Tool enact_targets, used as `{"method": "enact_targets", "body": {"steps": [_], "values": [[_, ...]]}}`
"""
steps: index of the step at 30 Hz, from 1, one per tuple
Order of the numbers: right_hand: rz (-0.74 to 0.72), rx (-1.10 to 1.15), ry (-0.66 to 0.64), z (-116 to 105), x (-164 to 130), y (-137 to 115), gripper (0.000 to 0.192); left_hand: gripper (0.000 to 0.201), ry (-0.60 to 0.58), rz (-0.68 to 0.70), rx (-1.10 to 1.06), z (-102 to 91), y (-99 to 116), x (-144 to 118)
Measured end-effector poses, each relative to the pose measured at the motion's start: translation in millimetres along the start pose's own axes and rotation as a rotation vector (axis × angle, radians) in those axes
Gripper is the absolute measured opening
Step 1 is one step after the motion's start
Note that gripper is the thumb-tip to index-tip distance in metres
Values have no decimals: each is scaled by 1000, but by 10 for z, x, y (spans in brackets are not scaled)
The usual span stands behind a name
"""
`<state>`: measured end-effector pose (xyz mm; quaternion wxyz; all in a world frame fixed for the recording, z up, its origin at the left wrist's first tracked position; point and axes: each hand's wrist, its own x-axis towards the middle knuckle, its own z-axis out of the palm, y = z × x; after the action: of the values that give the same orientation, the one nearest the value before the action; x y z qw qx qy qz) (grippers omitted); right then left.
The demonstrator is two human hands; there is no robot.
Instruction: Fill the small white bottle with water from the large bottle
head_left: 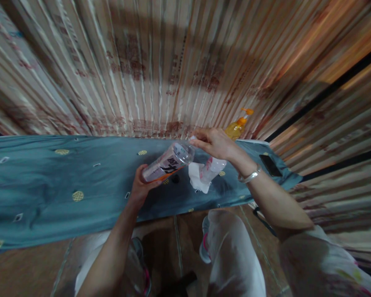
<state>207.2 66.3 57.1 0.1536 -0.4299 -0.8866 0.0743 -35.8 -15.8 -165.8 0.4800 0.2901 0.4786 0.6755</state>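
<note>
Left hand (139, 186) wraps around the base of a clear plastic bottle (168, 161), held tilted above a teal cloth (49, 181), its mouth end pointing up and right. Right hand (214, 142) meets that top end, fingers pinched at it; whether they hold a cap is hidden. The bottle looks light and thin-walled, likely to dent if squeezed, smooth and a little slippery; the labelled middle seems the surest grip. Below the right hand lie one white tissue (195, 175) and a second clear bottle (212, 168). Further right stand one orange pump bottle (236, 127) and one dark phone (270, 165).
</note>
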Motion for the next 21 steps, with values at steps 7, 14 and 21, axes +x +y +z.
{"method": "enact_targets", "body": {"steps": [7,14,21], "values": [[4,-186,-31,-25,111,-397,22,85,-32,175,393,118,-189,65],[-20,-228,-9,102,202,-587,23,85,15,163,484,189,-312,161],[-147,-152,111,181,205,-478,22,88,-34,174,458,250,-224,164]]}}
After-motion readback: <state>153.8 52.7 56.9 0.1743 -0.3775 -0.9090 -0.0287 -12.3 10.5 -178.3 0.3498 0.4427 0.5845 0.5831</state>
